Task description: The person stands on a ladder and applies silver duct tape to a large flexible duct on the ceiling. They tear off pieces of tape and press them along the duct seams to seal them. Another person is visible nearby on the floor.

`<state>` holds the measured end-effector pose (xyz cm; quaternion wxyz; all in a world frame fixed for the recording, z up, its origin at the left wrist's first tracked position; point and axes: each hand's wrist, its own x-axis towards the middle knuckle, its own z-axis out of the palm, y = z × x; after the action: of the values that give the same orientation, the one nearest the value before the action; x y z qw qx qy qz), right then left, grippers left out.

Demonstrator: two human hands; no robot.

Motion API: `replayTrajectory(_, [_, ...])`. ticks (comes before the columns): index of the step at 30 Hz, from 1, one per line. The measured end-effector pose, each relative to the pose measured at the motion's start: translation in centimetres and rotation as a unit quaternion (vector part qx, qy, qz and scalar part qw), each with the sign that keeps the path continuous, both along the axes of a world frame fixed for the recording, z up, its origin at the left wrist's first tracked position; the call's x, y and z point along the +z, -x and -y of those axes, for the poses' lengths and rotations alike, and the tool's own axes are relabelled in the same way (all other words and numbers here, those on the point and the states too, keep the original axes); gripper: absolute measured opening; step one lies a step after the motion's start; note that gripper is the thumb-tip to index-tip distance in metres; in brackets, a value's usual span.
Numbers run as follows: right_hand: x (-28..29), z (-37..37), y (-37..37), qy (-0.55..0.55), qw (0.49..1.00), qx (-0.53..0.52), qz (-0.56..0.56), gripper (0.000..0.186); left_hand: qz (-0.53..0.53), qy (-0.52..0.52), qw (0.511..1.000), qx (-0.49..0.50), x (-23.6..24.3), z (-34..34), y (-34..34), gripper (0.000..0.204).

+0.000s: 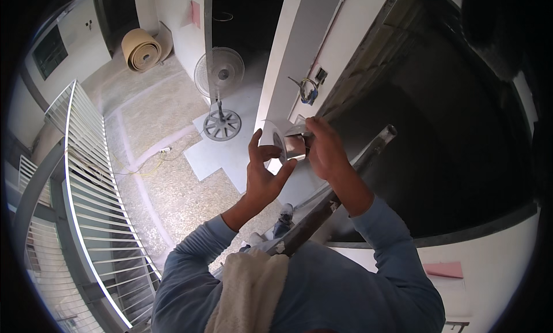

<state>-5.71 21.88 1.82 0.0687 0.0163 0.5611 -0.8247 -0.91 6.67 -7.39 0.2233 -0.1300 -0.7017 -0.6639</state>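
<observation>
In front of me my left hand [265, 174] has its thumb and index finger apart, with other fingers bent at a white, roll-shaped thing [266, 136] that has a dark oval opening. Beside it is a shiny brownish-silver surface [296, 147]; whether it belongs to the same thing I cannot tell. My right hand [327, 148] is closed, its fingertips pinching a pale, glossy, thin piece [298, 126] at the upper edge of that surface. Much of what lies between the hands is hidden by the fingers.
A dirty pole [363, 160] slants up right below my hands. Ahead, wires [308, 91] hang from a wall box. A standing fan [222, 74], a rolled tan sheet [142, 52] and a cord on the floor lie further left, with a white railing [86, 189] along that side.
</observation>
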Motion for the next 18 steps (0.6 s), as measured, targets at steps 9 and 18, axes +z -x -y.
replayTrajectory(9, [0.8,0.4,-1.6,-0.048,0.998,0.024,0.025,0.017,0.019,-0.013,0.994,-0.11,2.1,0.6,0.9,0.083])
replayTrajectory(18, [1.0,0.1,-1.4,-0.102,0.992,0.024,0.075,0.028,0.172,0.0,0.967,-0.186,2.6,2.0,1.2,0.063])
